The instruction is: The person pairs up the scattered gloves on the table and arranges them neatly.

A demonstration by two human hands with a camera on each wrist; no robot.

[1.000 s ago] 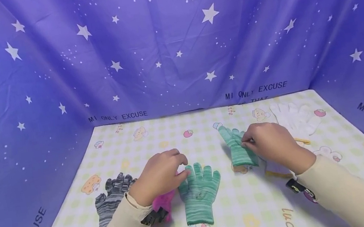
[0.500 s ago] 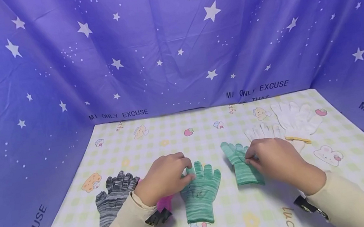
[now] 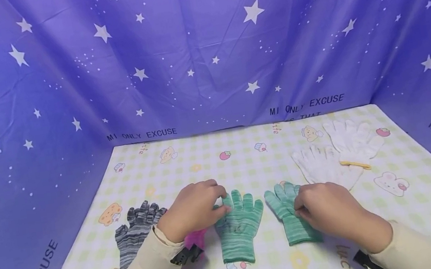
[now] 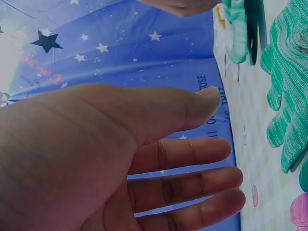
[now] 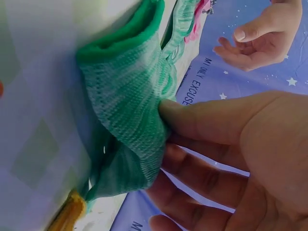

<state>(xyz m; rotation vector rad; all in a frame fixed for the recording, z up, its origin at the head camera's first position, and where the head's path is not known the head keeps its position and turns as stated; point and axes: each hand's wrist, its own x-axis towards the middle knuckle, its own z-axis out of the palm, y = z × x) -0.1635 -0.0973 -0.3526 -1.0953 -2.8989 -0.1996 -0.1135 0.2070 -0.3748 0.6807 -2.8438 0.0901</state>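
Between the thumb and fingers of my right hand (image 3: 333, 210) a green knitted glove (image 3: 298, 229) is pinched, its cuff toward me; the right wrist view shows the glove's open cuff (image 5: 125, 36) lifted off the cloth. A second green glove (image 3: 238, 233) lies flat to the left, fingers pointing away. My left hand (image 3: 193, 210) hovers above and left of that glove, thumb and fingers apart and relaxed, holding nothing, as the left wrist view shows. Under the left forearm lie a grey-black striped glove (image 3: 134, 237) and a pink glove (image 3: 193, 238), both partly hidden.
Two white gloves (image 3: 354, 141) with yellow cuff edging lie at the back right, one overlapping the other. A checked, cartoon-printed cloth (image 3: 187, 171) covers the table. A purple star-patterned curtain (image 3: 204, 61) encloses the back and sides.
My right hand has drawn the pinched green glove toward me, level with the other green glove, uncovering the white gloves. The left hand has barely shifted.
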